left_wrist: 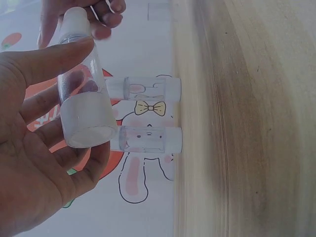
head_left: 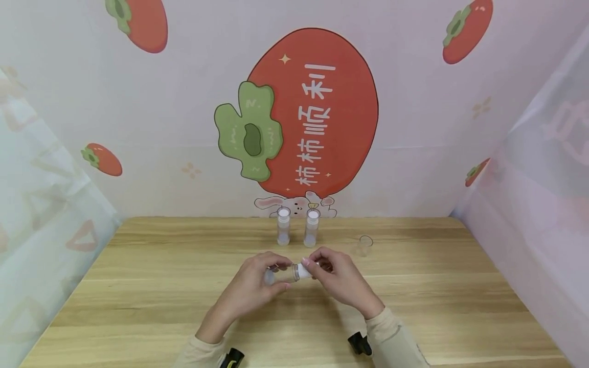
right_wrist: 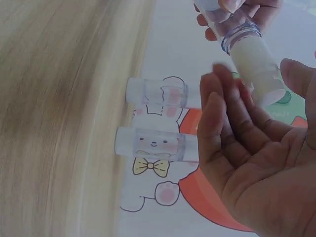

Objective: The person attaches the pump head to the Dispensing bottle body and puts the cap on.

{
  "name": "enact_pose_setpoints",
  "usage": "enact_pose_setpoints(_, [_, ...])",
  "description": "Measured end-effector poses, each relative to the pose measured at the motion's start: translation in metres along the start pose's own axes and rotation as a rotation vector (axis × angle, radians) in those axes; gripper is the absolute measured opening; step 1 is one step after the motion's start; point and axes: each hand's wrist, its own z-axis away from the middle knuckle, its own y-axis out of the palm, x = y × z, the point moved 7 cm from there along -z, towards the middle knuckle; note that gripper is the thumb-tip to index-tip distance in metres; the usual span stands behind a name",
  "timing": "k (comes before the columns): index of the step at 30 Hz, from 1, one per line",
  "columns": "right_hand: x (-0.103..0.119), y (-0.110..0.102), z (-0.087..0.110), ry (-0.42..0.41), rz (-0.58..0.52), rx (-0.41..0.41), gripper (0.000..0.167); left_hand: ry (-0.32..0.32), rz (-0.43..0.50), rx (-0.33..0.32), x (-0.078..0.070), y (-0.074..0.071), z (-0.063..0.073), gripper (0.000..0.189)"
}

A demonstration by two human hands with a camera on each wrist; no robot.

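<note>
My left hand (head_left: 255, 283) grips a small clear bottle (left_wrist: 91, 111) with a white base and a white upper part. The bottle lies on its side above the table in the head view, its white upper part (right_wrist: 257, 69) pointing toward my right hand (head_left: 340, 278). Around that upper part, the right hand's fingers (right_wrist: 212, 113) are spread and loosely bent. In the right wrist view its thumb stands off to one side, with a gap beside the white part. Beyond the hands, two similar bottles (head_left: 283, 227) (head_left: 311, 230) stand upright.
A clear cap (head_left: 365, 247) sits on the wooden table (head_left: 423, 296), right of the standing bottles. Behind the table's back edge rises a wall sheet (head_left: 414, 153) printed with persimmons and a rabbit. Side sheets flank the table.
</note>
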Motion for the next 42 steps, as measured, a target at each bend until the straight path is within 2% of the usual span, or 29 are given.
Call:
enact_pose_setpoints(3, [0.002,-0.004,0.001,-0.043,0.012,-0.008,0.024,-0.020,-0.003,-0.009,0.002,-0.001,0.000,0.034])
enact_pose_setpoints(8, [0.009,-0.008,0.002,-0.164,-0.022,0.016,0.039,-0.037,0.002,-0.041,0.006,-0.002,-0.001,0.033])
enact_pose_setpoints(11, [0.011,-0.007,0.002,-0.205,-0.038,0.025,0.037,-0.047,0.007,-0.055,0.007,-0.003,-0.001,0.033])
enact_pose_setpoints(15, [0.010,-0.005,0.002,-0.194,-0.031,0.017,0.028,-0.062,0.018,-0.066,0.009,-0.003,-0.001,0.034])
enact_pose_setpoints(20, [0.005,-0.001,0.000,-0.131,-0.007,0.006,0.019,-0.059,0.009,-0.081,0.008,-0.003,0.000,0.036])
enact_pose_setpoints(26, [-0.004,0.004,-0.002,-0.046,-0.003,0.002,0.025,-0.060,-0.020,-0.084,0.010,-0.004,0.001,0.036])
enact_pose_setpoints(28, [-0.004,0.003,-0.003,-0.051,-0.013,0.001,0.029,-0.057,-0.031,-0.089,0.009,-0.005,0.000,0.036])
enact_pose_setpoints(35, [0.005,-0.007,-0.009,-0.147,-0.115,0.048,0.041,-0.029,-0.025,-0.106,0.007,-0.013,-0.007,0.037])
enact_pose_setpoints(42, [0.007,-0.009,-0.015,-0.146,-0.143,0.033,0.031,-0.026,-0.006,-0.114,0.009,-0.012,-0.013,0.038])
